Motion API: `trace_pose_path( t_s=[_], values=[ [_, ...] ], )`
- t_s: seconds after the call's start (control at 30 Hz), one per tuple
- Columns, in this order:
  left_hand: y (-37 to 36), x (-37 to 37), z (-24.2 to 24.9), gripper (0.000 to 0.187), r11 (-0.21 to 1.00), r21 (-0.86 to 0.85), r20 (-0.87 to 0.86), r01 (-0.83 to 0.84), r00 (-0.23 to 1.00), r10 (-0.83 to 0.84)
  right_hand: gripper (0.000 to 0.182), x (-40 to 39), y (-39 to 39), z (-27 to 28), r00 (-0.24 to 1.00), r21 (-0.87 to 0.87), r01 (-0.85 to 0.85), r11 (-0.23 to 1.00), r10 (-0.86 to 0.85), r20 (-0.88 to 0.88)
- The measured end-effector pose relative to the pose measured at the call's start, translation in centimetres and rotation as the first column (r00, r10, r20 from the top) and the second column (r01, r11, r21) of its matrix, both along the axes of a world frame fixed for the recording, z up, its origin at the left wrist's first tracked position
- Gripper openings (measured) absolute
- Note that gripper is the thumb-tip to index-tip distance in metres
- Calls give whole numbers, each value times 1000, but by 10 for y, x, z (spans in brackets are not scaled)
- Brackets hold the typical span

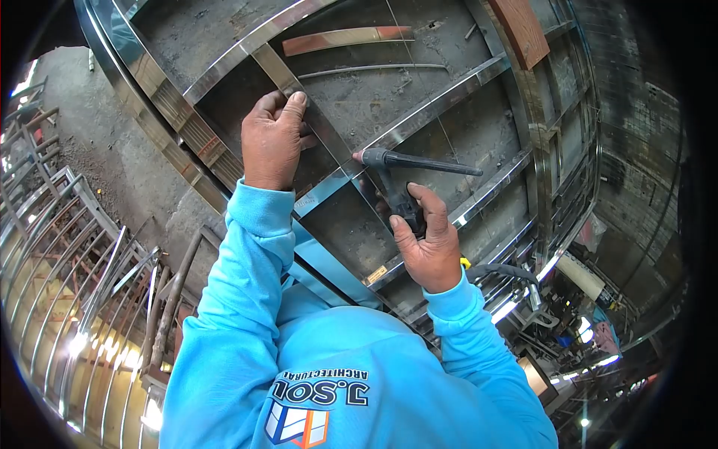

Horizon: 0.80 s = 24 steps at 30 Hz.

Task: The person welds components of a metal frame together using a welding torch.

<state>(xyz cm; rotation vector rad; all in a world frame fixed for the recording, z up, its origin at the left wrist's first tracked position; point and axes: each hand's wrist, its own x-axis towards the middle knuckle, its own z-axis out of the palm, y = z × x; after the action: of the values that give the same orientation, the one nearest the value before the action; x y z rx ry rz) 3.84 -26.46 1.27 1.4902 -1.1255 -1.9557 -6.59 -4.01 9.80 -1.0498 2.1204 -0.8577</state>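
Note:
My left hand (274, 141) pinches the edge of a narrow metal bar (278, 69) in a frame of shiny metal strips (441, 107). In my right hand (431, 243) is a black welding torch (386, 161), its fingers wrapped round the handle. The torch's pinkish tip points left, at or very close to a joint where strips cross, and its long black rear end sticks out to the right. Whether the tip touches the metal cannot be made out. Below the joint lies a light-blue strip (320, 196).
A curved reddish piece (348, 39) and a thin rod (374, 69) lie within the frame at the top. A brown wooden piece (520, 31) rests at the upper right. Curved metal bars (56, 299) stand at the left. A dark hose (505, 271) runs beside my right wrist.

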Motion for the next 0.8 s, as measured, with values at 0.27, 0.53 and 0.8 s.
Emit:
trace_pose_path(
  t_s=[0.27, 0.53, 0.8],
  values=[
    [-1, 0, -2, 39, 1000, -4, 7, 3, 1000, -2, 55, -3, 3, 3, 924, 68, 223, 972, -233, 302],
    [0, 0, 2, 39, 1000, -6, 7, -7, 1000, 7, 55, 2, 4, -5, 965, -26, 131, 991, -122, 231],
    [0, -1, 1, 34, 1000, -5, 23, -2, 1000, 2, 54, 2, 1, -2, 993, -36, 73, 997, -69, 100]
  ],
)
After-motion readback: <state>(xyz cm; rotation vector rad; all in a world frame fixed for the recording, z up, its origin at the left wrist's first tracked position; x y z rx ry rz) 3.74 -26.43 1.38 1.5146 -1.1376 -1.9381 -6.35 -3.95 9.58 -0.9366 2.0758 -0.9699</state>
